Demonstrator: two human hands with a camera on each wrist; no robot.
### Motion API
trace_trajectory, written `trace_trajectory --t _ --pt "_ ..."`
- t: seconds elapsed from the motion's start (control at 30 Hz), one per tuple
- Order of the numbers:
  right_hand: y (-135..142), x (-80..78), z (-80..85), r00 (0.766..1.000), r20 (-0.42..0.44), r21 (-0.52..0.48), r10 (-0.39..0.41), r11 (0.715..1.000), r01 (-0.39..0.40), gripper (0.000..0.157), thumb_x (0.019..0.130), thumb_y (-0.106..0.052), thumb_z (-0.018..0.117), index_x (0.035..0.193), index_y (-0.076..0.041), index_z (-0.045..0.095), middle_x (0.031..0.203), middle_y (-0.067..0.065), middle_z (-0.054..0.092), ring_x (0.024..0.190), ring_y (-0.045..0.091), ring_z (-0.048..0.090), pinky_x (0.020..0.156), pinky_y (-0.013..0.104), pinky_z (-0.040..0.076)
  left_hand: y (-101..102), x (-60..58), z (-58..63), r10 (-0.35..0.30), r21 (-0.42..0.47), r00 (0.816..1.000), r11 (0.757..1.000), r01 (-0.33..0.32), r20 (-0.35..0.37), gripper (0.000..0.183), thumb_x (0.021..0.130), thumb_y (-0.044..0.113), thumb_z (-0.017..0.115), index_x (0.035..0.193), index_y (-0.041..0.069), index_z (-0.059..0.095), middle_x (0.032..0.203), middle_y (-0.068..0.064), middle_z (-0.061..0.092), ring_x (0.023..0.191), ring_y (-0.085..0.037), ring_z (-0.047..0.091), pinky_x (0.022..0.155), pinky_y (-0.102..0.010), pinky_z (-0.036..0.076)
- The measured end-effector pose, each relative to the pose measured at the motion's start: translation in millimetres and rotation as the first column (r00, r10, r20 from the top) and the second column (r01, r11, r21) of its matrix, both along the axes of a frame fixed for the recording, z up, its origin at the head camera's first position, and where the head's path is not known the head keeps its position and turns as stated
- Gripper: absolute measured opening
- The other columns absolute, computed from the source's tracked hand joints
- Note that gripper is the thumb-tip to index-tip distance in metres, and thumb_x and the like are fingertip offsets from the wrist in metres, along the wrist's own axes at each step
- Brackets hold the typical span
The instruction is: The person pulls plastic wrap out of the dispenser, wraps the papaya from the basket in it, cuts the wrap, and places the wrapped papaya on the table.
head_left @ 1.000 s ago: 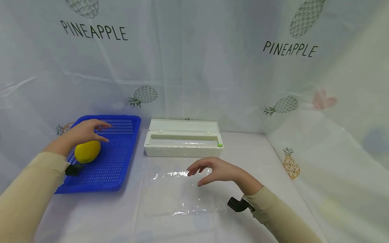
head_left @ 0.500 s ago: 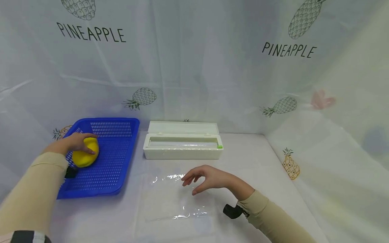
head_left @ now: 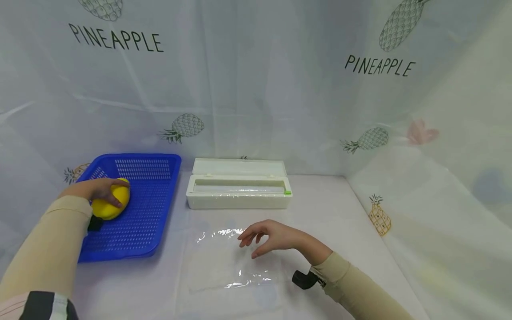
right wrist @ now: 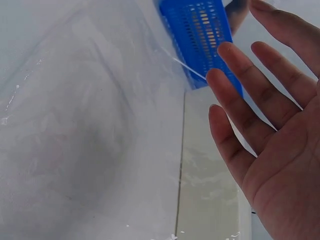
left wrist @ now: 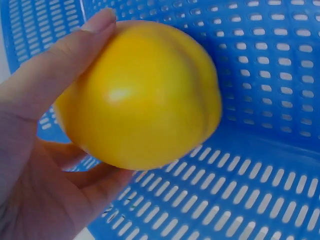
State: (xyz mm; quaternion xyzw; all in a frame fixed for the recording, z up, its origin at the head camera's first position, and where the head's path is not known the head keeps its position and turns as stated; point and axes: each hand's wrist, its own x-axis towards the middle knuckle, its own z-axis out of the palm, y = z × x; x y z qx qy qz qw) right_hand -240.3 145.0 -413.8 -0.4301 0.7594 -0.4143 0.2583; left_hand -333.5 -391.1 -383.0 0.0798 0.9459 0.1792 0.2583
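A smooth, lobed yellow bell pepper [left wrist: 145, 95] sits inside the blue plastic basket [head_left: 160, 209] on the left. My left hand [head_left: 103, 189] grips it, thumb over one side and fingers round underneath in the left wrist view. Part of the pepper is hidden by the hand in the head view. My right hand [head_left: 276, 238] hovers with relaxed, slightly bent fingers above a sheet of clear plastic wrap [head_left: 216, 266] spread on the table. Nothing is in that hand; its palm and spread fingers [right wrist: 245, 112] show in the right wrist view.
Behind the wrap stands a white wrap dispenser [head_left: 238, 202], its lid [head_left: 240, 166] raised, with a small green slider [head_left: 287, 192] at its right end. A printed pineapple curtain [head_left: 256, 80] hangs close behind the dispenser and basket.
My left hand has come down onto the bell pepper in the basket and taken hold of it. My right hand has shifted slightly left and nearer, still empty over the wrap.
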Motion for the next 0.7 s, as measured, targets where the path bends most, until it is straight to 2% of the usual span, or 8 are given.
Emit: trace_trajectory --t 0.17,0.3,0.4,0.5,0.57,0.6,0.7 --pt "0 -2.2 -2.0 1.0 0.01 -0.006 -0.002 1.0 0.002 0.046 0.083 -0.009 0.078 0.126 -0.009 0.063 0.113 0.005 0.07 0.106 0.021 0.062 0.093 0.043 0.049 3 1.0 4.5 0.028 0.027 0.997 0.999 -0.03 0.071 0.095 0.076 0.035 0.084 0.144 -0.004 0.031 0.134 -0.052 0.007 0.118 -0.073 0.016 0.082 -0.067 0.047" --pt "-1 -4.3 -3.3 1.0 0.01 -0.035 -0.002 0.999 0.003 0.046 0.083 -0.009 0.078 0.126 -0.006 0.063 0.113 0.003 0.07 0.106 0.022 0.063 0.094 0.045 0.049 7 3.4 5.1 0.081 0.072 0.989 0.993 -0.09 0.121 0.094 0.076 0.028 0.084 0.146 -0.001 0.029 0.135 -0.051 0.002 0.117 -0.073 0.016 0.079 -0.065 0.049" --pt "-4 -7.8 -3.7 0.999 0.026 -0.091 -0.026 0.996 0.028 0.045 0.082 -0.004 0.077 0.125 -0.004 0.062 0.113 0.007 0.069 0.107 0.031 0.062 0.094 0.05 0.048 7 6.9 5.8 0.075 0.106 0.99 0.99 -0.087 0.118 0.093 0.077 0.024 0.083 0.146 -0.002 0.028 0.135 -0.05 0.003 0.116 -0.071 0.02 0.079 -0.061 0.051" --pt "-8 -11.4 -2.9 0.996 0.048 -0.141 -0.073 0.987 0.079 0.046 0.081 0.003 0.075 0.125 -0.002 0.062 0.115 0.013 0.068 0.107 0.036 0.061 0.094 0.055 0.046 8 10.6 9.1 0.003 0.094 1.0 0.996 -0.005 0.021 0.089 0.078 0.026 0.082 0.145 -0.002 0.031 0.133 -0.05 0.014 0.108 -0.064 0.034 0.073 -0.054 0.054" --pt "-8 -13.1 -0.2 0.992 0.054 -0.173 -0.11 0.978 0.118 0.048 0.08 0.006 0.074 0.126 -0.001 0.061 0.115 0.016 0.067 0.108 0.035 0.061 0.094 0.056 0.046 12 11.9 14.4 -0.071 0.052 0.993 0.996 0.077 -0.097 0.085 0.078 0.03 0.082 0.142 -0.001 0.037 0.129 -0.047 0.028 0.101 -0.055 0.044 0.07 -0.051 0.054" --pt "-8 -13.5 2.3 0.991 0.047 -0.191 -0.127 0.972 0.134 0.048 0.08 0.006 0.074 0.126 -0.001 0.061 0.116 0.016 0.067 0.108 0.034 0.062 0.093 0.056 0.046 16 12.6 18.4 -0.108 0.027 0.981 0.993 0.114 -0.164 0.082 0.078 0.031 0.082 0.141 0.0 0.04 0.126 -0.045 0.035 0.098 -0.051 0.047 0.069 -0.05 0.054" --pt "-5 -13.4 12.1 0.985 0.019 -0.255 -0.172 0.952 0.171 0.048 0.081 0.004 0.075 0.126 -0.001 0.061 0.116 0.015 0.067 0.108 0.031 0.062 0.093 0.051 0.047 28 15.2 34.0 -0.182 -0.028 0.926 0.983 0.183 -0.331 0.077 0.076 0.032 0.083 0.139 0.005 0.047 0.12 -0.037 0.048 0.097 -0.045 0.05 0.07 -0.052 0.053"
